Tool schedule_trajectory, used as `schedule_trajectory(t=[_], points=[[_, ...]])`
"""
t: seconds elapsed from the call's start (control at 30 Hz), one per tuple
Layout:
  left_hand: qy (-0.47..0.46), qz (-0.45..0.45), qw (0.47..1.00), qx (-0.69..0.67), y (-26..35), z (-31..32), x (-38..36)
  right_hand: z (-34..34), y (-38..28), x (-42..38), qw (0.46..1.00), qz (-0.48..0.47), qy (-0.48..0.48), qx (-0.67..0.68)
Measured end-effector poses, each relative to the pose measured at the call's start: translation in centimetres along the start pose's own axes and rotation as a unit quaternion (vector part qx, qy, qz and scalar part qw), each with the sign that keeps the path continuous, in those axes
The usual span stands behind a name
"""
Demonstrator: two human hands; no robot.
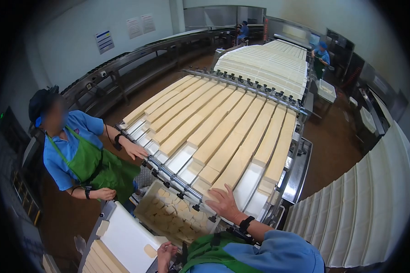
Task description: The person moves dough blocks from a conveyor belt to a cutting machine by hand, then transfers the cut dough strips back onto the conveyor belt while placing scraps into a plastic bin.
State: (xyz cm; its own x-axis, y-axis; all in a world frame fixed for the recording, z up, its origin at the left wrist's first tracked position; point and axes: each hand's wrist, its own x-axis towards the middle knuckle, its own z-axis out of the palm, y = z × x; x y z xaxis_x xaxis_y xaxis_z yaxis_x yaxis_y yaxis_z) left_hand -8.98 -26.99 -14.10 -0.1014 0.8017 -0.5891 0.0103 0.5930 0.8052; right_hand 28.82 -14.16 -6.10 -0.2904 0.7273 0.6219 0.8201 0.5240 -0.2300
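Cream dough strips [228, 136] lie under the flat, open right hand [223, 203]; left hand [165, 253] curls empty.

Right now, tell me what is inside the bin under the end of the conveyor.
The bin holds a heap of small pale cut-off blocks. The conveyor rollers cover its far edge, and its bottom is hidden beneath the heap.

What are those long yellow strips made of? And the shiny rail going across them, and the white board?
The long strips look like soft dough or bean curd: pale cream, matte, cut into flat blocks, though the picture can't settle which. The rail looks like metal, probably steel: grey and shiny. The white board looks like smooth plastic. The person's right hand rests on a strip end.
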Motion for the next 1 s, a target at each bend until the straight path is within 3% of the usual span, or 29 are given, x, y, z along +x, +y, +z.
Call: schedule_trajectory(t=[1.0], points=[[0.008,0.032,0.999,0.008,-0.8,0.4,-0.3,0.2,-0.2,-0.1,0.999,0.018,-0.021,-0.039]])
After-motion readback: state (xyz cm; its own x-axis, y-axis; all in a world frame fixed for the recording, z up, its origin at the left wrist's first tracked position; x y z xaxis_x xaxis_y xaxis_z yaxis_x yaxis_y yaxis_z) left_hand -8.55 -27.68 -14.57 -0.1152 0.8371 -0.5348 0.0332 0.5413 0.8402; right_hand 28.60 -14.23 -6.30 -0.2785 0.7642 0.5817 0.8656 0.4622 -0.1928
